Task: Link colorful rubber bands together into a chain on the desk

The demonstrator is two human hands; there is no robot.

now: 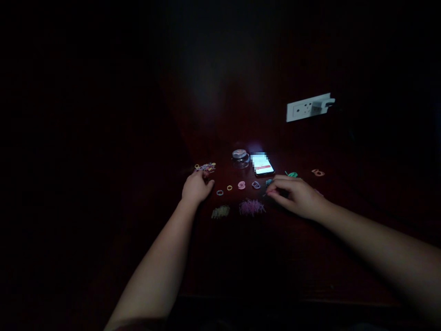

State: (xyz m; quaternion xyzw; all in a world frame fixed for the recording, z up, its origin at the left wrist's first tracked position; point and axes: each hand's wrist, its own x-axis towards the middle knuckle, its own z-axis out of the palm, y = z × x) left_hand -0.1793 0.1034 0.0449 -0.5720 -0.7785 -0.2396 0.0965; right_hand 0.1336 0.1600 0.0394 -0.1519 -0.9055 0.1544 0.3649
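My left hand rests at the near edge of a pile of mixed coloured elastic bands. Its thumb stands apart and its fingertips reach the pile, partly hidden. My right hand has thumb and forefinger pinched together beside a small group of blue bands; whatever lies between the fingertips is too small and dark to make out. Between the hands runs a row of small groups: a multicoloured band, a yellow band, pink bands and purple bands.
Nearer me lie a yellowish heap and a purple heap of thin pieces. Behind the row stand a clear lidded jar and a lit phone. Green bands and orange bands lie rightward. A wall socket holds a plug.
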